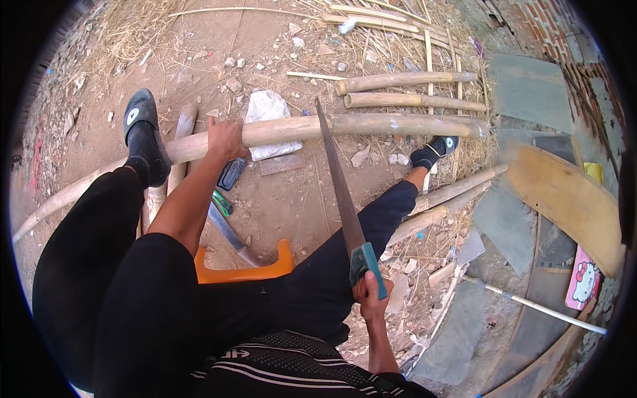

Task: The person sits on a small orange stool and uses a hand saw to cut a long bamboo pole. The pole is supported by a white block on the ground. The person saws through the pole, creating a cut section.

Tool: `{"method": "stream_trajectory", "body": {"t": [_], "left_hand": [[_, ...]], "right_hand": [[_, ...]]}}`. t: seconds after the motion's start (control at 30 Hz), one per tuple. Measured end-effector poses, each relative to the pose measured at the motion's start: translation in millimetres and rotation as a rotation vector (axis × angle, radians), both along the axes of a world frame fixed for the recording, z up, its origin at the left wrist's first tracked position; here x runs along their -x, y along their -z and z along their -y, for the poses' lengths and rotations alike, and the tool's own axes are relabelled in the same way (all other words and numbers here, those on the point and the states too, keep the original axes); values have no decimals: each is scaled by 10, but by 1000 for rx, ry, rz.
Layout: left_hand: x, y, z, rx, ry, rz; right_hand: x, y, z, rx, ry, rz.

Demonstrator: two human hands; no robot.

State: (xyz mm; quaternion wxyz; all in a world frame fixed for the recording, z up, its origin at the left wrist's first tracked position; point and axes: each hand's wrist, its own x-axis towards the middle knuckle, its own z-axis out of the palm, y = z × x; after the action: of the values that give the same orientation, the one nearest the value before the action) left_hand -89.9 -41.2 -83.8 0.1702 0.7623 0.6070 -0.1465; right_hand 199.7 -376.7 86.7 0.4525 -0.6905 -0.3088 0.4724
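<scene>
A long bamboo pole (292, 130) lies crosswise in front of me, passing over a white stone block (269, 106). My left hand (225, 138) is closed over it, left of the stone. In my right hand (371, 295) is a hand saw (342, 192), gripped by its teal handle at the lower middle. Its long blade points away from me, and the tip overlaps the pole; whether it touches I cannot tell. Near my left forearm lie a dark oblong case-like object (231, 174), a green cutter knife (222, 203) and a large long-bladed knife (225, 229).
My sandalled left foot (142, 126) is against the pole; the right one (434, 151) is beneath its right end. Shorter bamboo lengths (411, 99) lie beyond it. An orange plastic piece (245, 273) is by my legs. Grey sheets (531, 93) and a curved wooden board (564, 199) are at right.
</scene>
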Motion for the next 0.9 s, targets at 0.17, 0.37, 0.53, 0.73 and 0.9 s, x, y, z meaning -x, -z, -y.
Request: {"method": "stream_trajectory", "body": {"t": [0.17,0.37,0.53,0.73,0.9], "left_hand": [[-242,-313,120,-36,18,24],[-430,-236,202,-31,55,-22],[-99,98,23,-22,25,38],[-203,226,83,-65,1,2],[-560,52,38,-56,20,16]], "right_hand": [[-126,368,-946,12,-57,401],[-250,-113,316,81,61,44],[119,855,-1036,-30,-65,364],[-93,369,-48,86,31,58],[-289,573,-1421,-11,-38,368]]}}
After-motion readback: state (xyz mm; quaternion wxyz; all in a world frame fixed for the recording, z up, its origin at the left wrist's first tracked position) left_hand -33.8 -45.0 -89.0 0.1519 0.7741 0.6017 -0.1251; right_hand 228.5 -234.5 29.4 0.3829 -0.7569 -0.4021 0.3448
